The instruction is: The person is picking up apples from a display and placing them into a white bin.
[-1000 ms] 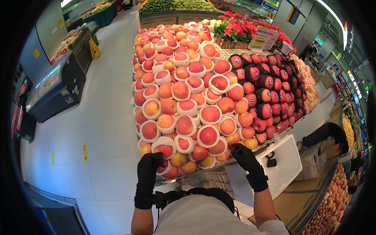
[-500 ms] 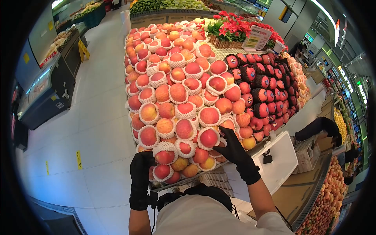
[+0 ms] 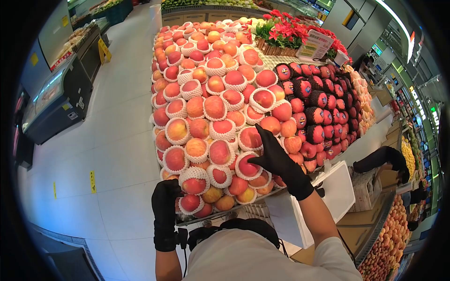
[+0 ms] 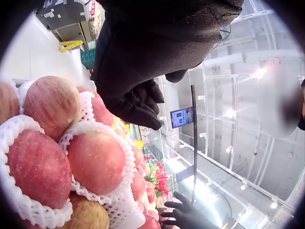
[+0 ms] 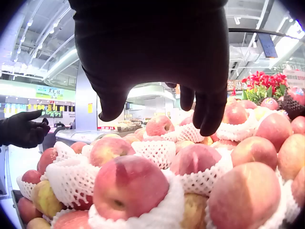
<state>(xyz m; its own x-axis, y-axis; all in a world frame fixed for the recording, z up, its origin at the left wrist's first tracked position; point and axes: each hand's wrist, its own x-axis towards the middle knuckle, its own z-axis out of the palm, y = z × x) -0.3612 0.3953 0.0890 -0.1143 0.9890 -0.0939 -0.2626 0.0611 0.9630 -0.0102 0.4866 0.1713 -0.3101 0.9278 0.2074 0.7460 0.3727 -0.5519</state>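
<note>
Net-wrapped apple (image 3: pixel 248 166) sits in the second row up from the front edge of the apple pile (image 3: pixel 211 93), right of the pile's middle, in its white foam sleeve, in place among its neighbours. Right hand (image 3: pixel 276 157), black glove, is spread wide over it, palm down, fingertips reaching the next apple up; the right wrist view shows the fingers (image 5: pixel 209 109) hanging straight above the fruit with nothing in them, contact cannot be told. Left hand (image 3: pixel 165 194), also gloved, is at the pile's front left corner beside another netted apple (image 3: pixel 194 185); the left wrist view shows its fingers (image 4: pixel 140 107) loosely curled and holding nothing. Judgement: nothing lifted out yet, rows look full and even, so the handling is at the reach stage, with grasping and moving not yet done. Right of the pile: dark-netted red apples (image 3: pixel 318 100). Behind the pile: red flowers (image 3: pixel 281 30) and a price sign (image 3: pixel 315 45). Below the pile's front right corner: a white panel (image 3: pixel 335 187). Left of the pile, across the aisle: a chest freezer (image 3: pixel 56 103). Far right of the pile a second person (image 3: pixel 384 159) bends down.
</note>
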